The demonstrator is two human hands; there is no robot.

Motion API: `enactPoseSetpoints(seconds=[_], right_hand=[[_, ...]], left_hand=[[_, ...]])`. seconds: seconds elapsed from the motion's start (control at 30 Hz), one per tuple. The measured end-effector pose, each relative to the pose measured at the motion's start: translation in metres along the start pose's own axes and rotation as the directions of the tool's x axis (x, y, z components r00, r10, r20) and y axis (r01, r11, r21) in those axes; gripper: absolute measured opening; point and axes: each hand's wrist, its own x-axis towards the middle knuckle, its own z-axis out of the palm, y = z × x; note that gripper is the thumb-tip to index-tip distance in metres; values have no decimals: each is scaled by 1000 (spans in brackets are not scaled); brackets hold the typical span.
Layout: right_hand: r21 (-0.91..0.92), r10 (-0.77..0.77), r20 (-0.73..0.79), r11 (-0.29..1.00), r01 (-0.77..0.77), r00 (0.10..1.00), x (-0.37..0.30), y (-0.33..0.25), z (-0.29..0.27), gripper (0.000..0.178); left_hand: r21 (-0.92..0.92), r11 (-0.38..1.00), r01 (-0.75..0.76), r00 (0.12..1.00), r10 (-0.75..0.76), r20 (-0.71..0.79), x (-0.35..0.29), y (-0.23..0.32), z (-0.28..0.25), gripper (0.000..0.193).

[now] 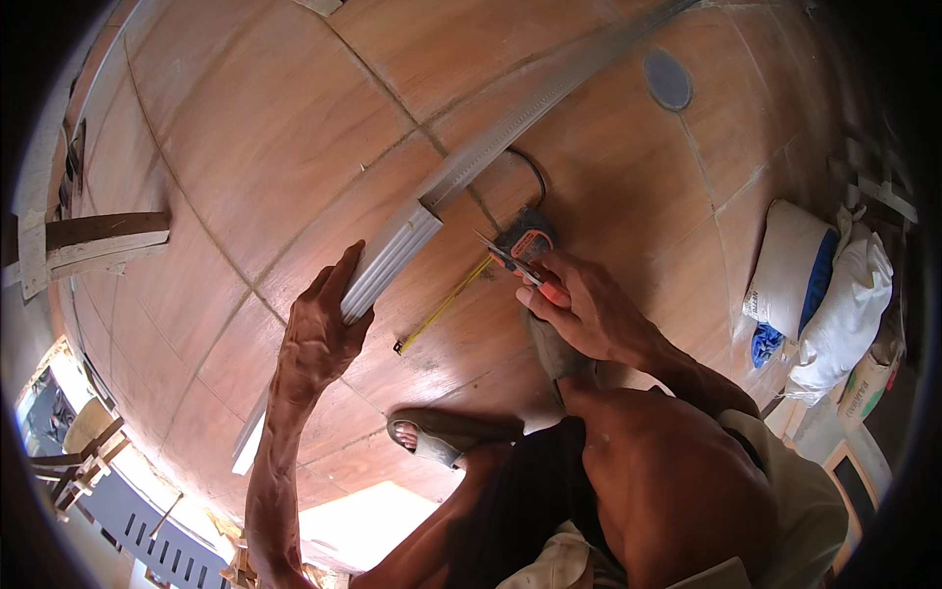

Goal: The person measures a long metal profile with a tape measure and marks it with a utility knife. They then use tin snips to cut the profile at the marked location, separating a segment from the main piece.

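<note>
My left hand (319, 329) is closed round a long, ribbed metal channel (394, 257). The channel slants from the lower left to the far upper right, with a step in its profile just beyond my fingers. In my right hand (589, 304) is a pair of snips (551, 287) with red handles, its metal jaws pointing left toward the channel but apart from it. Right behind the jaws is a dark tape measure (527, 236) with an orange label. Its yellow blade (446, 305) is pulled out toward the lower left, and a black strap (538, 172) curves from its far side.
Large brown tiles (294, 128) cover the floor. My sandalled foot (432, 435) is near the tape's end. White sacks (834, 304) lean at the right, and a wooden piece (108, 240) juts in from the left. A round grey disc (668, 80) lies far right.
</note>
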Motion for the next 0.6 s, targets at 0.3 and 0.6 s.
enactPoseSetpoints(seconds=[0.3,0.6], right_hand=[[29,114,84,993,-117,990,16,-21,-5,44],[-20,72,78,997,-71,994,16,-20,-9,44]], left_hand=[[-64,997,48,995,-43,85,-3,21,-6,69],[26,992,122,988,-124,96,5,43,-15,66]])
